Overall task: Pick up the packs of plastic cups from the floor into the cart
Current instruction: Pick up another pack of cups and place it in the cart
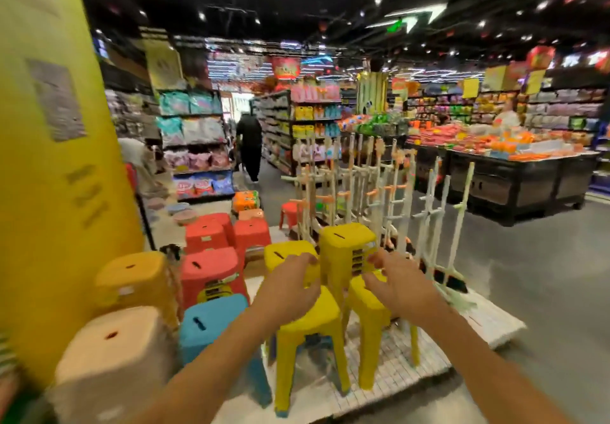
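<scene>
Supermarket shelving and a long dark display table (515, 176) at 2 o'clock fill the background, all smeared by blur. Both arms reach toward 12 o'clock over stacked yellow plastic stools (346, 252) on a white pallet (478, 324). The left hand (290, 288) and right hand (396, 278) are loosely spread, holding nothing. Neither the packs of plastic cups nor the cart is in view. A careless sweep could clip a stool stack and topple it. Blur hides the fingertips, and a broad yellow pillar (49, 159) blocks 9 o'clock.
</scene>
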